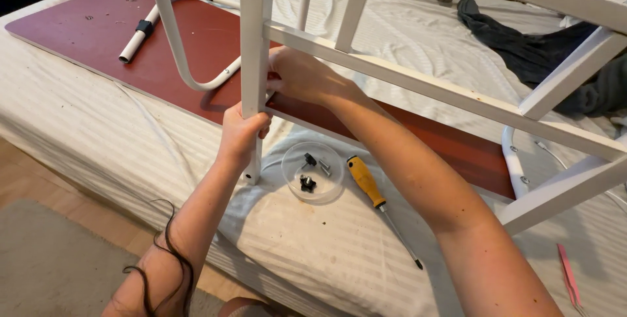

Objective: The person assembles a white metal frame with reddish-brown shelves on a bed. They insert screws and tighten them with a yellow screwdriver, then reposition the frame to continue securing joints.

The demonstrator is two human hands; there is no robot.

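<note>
A white square-tube metal frame [418,85] stands over a bed. My left hand [240,131] grips its vertical post low down. My right hand [297,75] reaches behind that post where a crossbar joins it, fingers closed at the joint; whether it holds a small part is hidden. Under the frame lies a dark red board [98,29] with a curved white tube [166,29] on it. Just below my hands, a clear round dish [328,189] holds a few black knobs and screws. A yellow-handled screwdriver [369,183] lies beside the dish on the sheet.
The white striped bed sheet [326,251] covers the mattress. Dark clothes [522,49] are heaped at the back right. A pink thin tool [568,278] lies at the lower right. A white cable [562,160] runs near the frame's right leg. Wooden floor and grey rug [52,265] are at left.
</note>
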